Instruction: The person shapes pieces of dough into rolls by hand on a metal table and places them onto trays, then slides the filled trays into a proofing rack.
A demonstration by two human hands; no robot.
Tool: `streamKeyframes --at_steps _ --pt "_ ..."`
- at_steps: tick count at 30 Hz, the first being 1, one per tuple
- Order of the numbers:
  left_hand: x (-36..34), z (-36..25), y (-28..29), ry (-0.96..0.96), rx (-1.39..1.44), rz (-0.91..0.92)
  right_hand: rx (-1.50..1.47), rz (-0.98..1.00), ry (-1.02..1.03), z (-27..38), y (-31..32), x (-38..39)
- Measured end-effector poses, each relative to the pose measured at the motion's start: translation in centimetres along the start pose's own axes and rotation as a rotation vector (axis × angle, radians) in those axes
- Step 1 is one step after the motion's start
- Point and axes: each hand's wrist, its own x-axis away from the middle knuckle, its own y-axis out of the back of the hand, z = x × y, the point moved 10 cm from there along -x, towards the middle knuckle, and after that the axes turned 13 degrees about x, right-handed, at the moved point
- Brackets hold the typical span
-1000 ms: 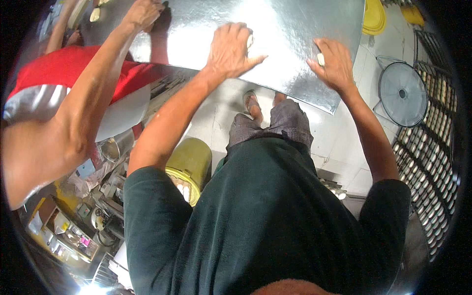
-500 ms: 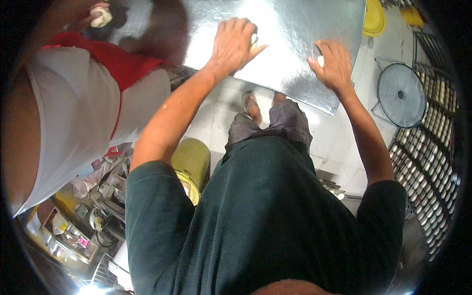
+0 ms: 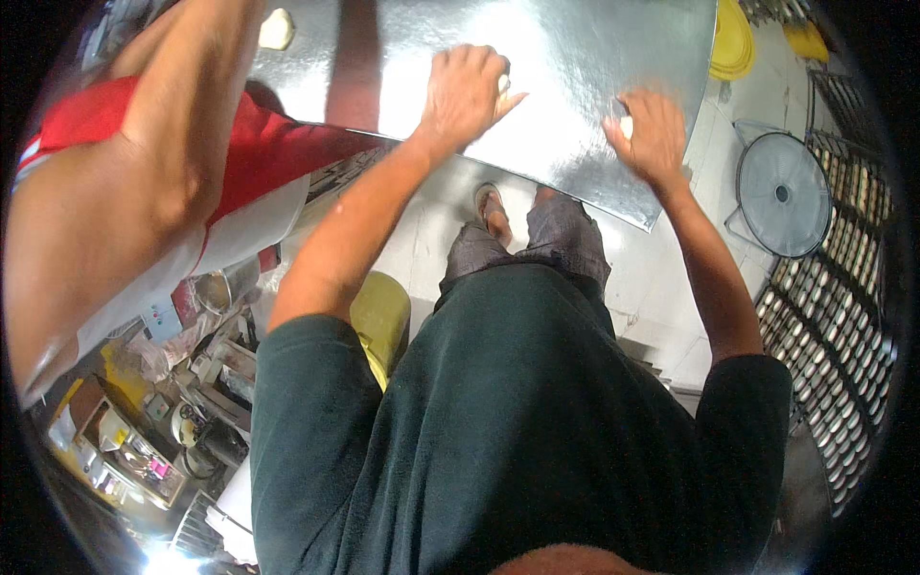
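On a shiny metal table (image 3: 561, 67), my left hand (image 3: 464, 96) is cupped over a small pale dough piece (image 3: 504, 83), its thumb pointing out to the right. My right hand (image 3: 657, 139), slightly blurred, curls around another dough piece (image 3: 627, 126) near the table's right side. Both pieces are mostly hidden under my palms and fingers. Further left, a larger pale dough lump (image 3: 277, 30) lies on the metal beside a co-worker's arm (image 3: 192, 105).
The co-worker in a red and white garment stands close on my left. A yellow bin (image 3: 381, 311) is by my left side. To the right are a round grey lid-like disc (image 3: 782, 195), racks of pale dough pieces (image 3: 815, 355) and a yellow round tub (image 3: 731, 38).
Both my hands have shifted slightly, still cupped over the dough. The co-worker's arm has swung into view at the left, and the lump there now lies on the table.
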Motion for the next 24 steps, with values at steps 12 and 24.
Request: streamKeyframes --at_steps 12,24 --pt "-1.6 2.1 -2.4 0.003 -0.002 0.012 0.052 0.262 -0.031 -1.9 -5.1 0.4" --pt "-2.7 -0.1 -1.3 -0.004 -0.08 -0.022 0.198 0.239 -0.001 -1.1 -4.8 -1.8"
